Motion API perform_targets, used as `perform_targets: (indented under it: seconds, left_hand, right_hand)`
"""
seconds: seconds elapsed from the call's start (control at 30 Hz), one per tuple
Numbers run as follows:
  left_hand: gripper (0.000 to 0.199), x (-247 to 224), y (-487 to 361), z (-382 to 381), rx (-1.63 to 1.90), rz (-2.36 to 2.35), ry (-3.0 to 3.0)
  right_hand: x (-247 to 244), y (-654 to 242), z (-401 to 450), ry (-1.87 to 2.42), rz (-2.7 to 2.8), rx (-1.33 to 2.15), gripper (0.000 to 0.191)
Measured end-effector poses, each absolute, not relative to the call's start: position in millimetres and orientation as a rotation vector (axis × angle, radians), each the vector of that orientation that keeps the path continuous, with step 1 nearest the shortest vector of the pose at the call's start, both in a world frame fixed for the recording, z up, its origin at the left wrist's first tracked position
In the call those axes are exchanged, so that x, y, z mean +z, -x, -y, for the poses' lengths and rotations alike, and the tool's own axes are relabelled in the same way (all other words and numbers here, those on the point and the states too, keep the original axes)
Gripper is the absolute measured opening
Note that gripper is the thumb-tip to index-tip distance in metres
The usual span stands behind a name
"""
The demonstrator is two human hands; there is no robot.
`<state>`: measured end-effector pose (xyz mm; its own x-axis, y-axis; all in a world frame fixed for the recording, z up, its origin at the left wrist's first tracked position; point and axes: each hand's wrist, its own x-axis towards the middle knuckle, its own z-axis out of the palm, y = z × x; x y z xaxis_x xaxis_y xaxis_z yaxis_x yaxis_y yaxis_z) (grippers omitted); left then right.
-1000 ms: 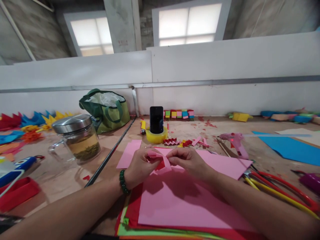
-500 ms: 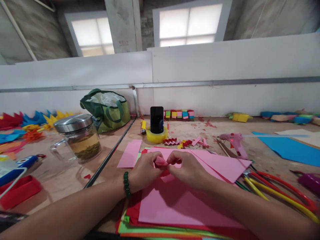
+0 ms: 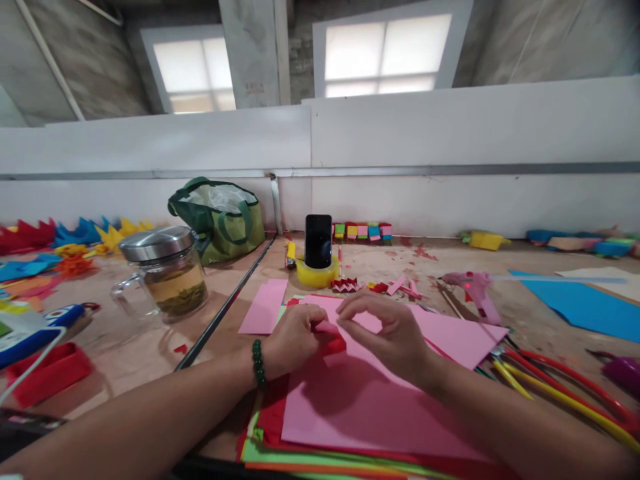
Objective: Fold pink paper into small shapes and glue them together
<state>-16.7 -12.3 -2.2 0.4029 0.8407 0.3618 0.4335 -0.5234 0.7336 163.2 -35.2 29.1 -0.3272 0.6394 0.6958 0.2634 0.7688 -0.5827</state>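
My left hand (image 3: 293,340), with a green bead bracelet (image 3: 258,363) at its wrist, pinches a small folded paper piece (image 3: 332,341) in red and pink. The fingers cover part of it. Just right of that piece, my right hand (image 3: 395,337) is held with thumb and index finger curved and a little apart, nothing visible between them. Both hands are above a stack of coloured paper whose top is a large pink sheet (image 3: 350,413). Narrower pink strips (image 3: 265,307) lie to the left of the stack.
Behind the stack, a phone (image 3: 319,240) stands in a yellow tape roll (image 3: 315,273) near small folded paper bits (image 3: 347,285). A pink glue gun (image 3: 475,293) and red-and-yellow-handled tools (image 3: 565,393) lie right. At left stand a glass tea mug (image 3: 173,280) and green bag (image 3: 227,227).
My right hand has come off the folded paper and moved slightly right, its fingers parting. The left hand keeps the piece, more of whose red side now shows. The view has shifted slightly.
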Motion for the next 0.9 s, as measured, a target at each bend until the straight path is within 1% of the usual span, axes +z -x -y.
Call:
perform_targets:
  seconds: [0.03, 0.07, 0.13, 0.23, 0.3, 0.43, 0.53, 0.67, 0.73, 0.8, 0.87, 0.9]
  left_hand:
    - [0.027, -2, 17, 12, 0.988, -1.104, -2.133]
    - [0.029, -2, 17, 11, 0.984, -1.120, -2.138]
    - [0.029, -3, 17, 10, 0.979, -1.127, -2.137]
    - [0.025, -4, 16, 11, 0.965, -1.117, -2.135]
    - [0.020, -4, 15, 12, 0.965, -1.126, -2.118]
    - [0.004, -1, 16, 9, 0.920, -1.059, -1.963]
    - [0.011, 1, 18, 6, 0.835, -1.017, -1.819]
    - [0.023, 2, 21, 6, 0.808, -1.063, -1.837]
    - [0.022, 3, 20, 8, 0.816, -1.055, -1.861]
    - [0.020, 4, 20, 10, 0.820, -1.055, -1.874]
    - [0.019, 5, 19, 13, 0.815, -1.055, -1.918]
    - [0.020, 5, 19, 14, 0.820, -1.058, -1.952]
  right_hand:
    - [33, -164, 36, 0.737, 1.884, 0.461, 0.003]
    - [35, -165, 36, 0.806, 1.875, 0.473, 0.004]
    - [33, -165, 34, 0.973, 1.938, 0.516, 0.014]
    - [21, -161, 28, 1.184, 2.059, 0.628, 0.010]
    - [13, -159, 25, 1.237, 2.051, 0.677, 0.012]
    - [8, -161, 21, 1.212, 1.961, 0.644, 0.015]
    - [8, -163, 18, 1.215, 1.901, 0.639, 0.013]
    - [9, -164, 16, 1.133, 1.867, 0.696, 0.010]
    - [12, -165, 17, 1.037, 1.871, 0.786, 0.011]
    - [16, -166, 17, 0.980, 1.857, 0.937, 0.018]
    - [18, -167, 16, 0.988, 1.806, 1.089, 0.033]
    - [18, -167, 15, 1.009, 1.790, 1.125, 0.036]
